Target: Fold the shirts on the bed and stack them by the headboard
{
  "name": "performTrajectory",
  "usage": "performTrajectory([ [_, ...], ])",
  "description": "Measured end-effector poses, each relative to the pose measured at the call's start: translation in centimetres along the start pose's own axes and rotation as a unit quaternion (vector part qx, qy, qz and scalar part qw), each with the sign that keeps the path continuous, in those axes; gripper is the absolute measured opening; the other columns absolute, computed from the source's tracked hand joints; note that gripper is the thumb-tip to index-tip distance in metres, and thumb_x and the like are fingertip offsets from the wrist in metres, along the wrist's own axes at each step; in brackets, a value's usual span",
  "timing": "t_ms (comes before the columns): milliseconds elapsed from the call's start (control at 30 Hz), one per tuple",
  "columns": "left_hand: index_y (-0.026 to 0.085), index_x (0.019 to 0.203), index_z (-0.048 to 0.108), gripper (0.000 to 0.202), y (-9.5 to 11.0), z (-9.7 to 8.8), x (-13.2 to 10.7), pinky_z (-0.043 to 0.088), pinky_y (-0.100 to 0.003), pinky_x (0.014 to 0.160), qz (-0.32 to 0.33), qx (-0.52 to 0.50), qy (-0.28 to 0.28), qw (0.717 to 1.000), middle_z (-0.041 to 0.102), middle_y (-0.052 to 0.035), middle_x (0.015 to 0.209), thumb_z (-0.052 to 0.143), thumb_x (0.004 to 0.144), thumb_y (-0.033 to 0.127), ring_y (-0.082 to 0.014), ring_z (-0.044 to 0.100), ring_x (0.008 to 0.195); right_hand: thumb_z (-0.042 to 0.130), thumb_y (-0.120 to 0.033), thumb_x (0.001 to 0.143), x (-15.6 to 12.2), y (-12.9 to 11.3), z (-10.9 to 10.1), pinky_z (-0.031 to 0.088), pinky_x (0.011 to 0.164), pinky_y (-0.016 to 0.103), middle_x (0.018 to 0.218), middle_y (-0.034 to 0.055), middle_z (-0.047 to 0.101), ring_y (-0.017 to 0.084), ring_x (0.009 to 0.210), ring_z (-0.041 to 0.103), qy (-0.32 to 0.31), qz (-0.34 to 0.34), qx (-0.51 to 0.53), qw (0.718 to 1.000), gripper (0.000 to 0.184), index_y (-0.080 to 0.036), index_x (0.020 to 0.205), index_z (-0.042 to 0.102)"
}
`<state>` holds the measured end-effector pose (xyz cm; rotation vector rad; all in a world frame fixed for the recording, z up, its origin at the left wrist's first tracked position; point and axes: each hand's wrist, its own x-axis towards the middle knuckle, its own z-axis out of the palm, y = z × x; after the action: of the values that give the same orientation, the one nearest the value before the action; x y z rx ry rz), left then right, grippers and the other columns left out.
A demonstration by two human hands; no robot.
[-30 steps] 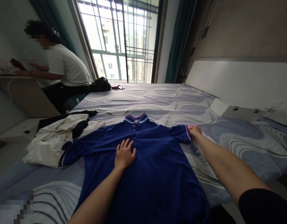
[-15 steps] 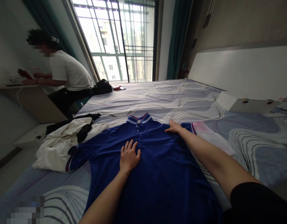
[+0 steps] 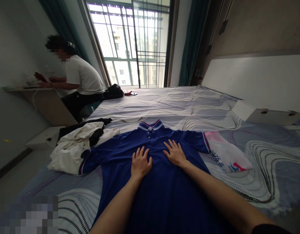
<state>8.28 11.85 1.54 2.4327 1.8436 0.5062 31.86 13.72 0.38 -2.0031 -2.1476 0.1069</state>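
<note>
A blue polo shirt [image 3: 159, 191] lies spread front-up on the bed, its striped collar pointing away from me and both short sleeves out to the sides. My left hand [image 3: 140, 163] rests flat on the chest of the shirt, left of the middle, with its fingers spread. On the other side of the chest, my right hand [image 3: 174, 152] also lies flat, fingers apart and pointing up toward the collar. Neither hand grips the cloth. The shirt's lower part runs out of view beneath my forearms.
Crumpled white clothing [image 3: 68, 149] touches the left sleeve. By the right sleeve lies a white and pink printed bag or cloth [image 3: 229, 156]. A white box [image 3: 264, 115] stands on the patterned bed [image 3: 164, 104] at right. Another person [image 3: 81, 74] sits at a desk [image 3: 42, 97].
My right hand has moved from the right shoulder of the shirt inward to its chest. The left hand stays on the chest. The view has shifted slightly left.
</note>
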Motion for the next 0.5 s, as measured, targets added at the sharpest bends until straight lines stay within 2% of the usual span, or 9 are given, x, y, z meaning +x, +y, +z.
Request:
performTrajectory([
  [67,0.025,0.147,0.050,0.055,0.0,0.0,0.1,0.025,-0.055,0.121,0.004,0.003,-0.009,1.000,0.040,-0.0081,0.160,0.043,0.095,0.042,-0.0310,0.031,0.149,0.030,-0.062,0.100,-2.8,0.1,0.5,0.011,0.121,0.055,0.168,0.0054,0.019,0.031,0.154,0.014,-0.013,0.040,0.000,0.999,0.067,-0.031,0.159,0.028],
  [167,0.026,0.151,0.044,0.058,0.1,-0.3,-0.4,0.023,-0.057,0.121,0.004,0.008,-0.032,0.999,0.035,-0.0077,0.162,0.038,0.097,0.045,-0.0313,0.028,0.151,0.032,-0.059,0.100,-6.3,1.8,-0.4,0.011,0.122,0.056,0.168,0.0055,0.018,0.030,0.154,0.014,-0.015,0.076,-0.015,0.997,0.065,-0.030,0.159,0.028],
  [267,0.027,0.154,0.039,0.059,0.1,-1.1,-2.7,0.022,-0.058,0.121,-0.007,0.021,-0.047,0.999,0.030,-0.0072,0.164,0.036,0.098,0.046,-0.0318,0.025,0.152,0.033,-0.055,0.101,-10.2,3.6,-1.3,0.013,0.122,0.056,0.168,0.0051,0.018,0.029,0.154,0.015,-0.015,0.092,-0.037,0.995,0.064,-0.030,0.159,0.027],
  [367,0.028,0.155,0.037,0.060,-0.6,-2.8,-7.7,0.022,-0.058,0.121,-0.016,0.039,-0.043,0.998,0.028,-0.0063,0.165,0.036,0.098,0.047,-0.0321,0.023,0.152,0.033,-0.053,0.100,-14.7,4.6,-1.3,0.016,0.121,0.056,0.167,0.0050,0.020,0.030,0.153,0.018,0.004,0.118,-0.067,0.991,0.064,-0.029,0.159,0.028],
  [500,0.023,0.153,0.041,0.063,-3.1,-5.6,-18.2,0.027,-0.055,0.119,-0.075,0.077,-0.014,0.994,0.033,-0.0091,0.163,0.039,0.095,0.044,-0.0325,0.028,0.150,0.032,-0.053,0.096,-21.4,5.2,-0.7,0.022,0.120,0.056,0.164,0.0073,0.029,0.030,0.151,0.025,0.052,0.131,-0.093,0.986,0.067,-0.025,0.158,0.032],
])
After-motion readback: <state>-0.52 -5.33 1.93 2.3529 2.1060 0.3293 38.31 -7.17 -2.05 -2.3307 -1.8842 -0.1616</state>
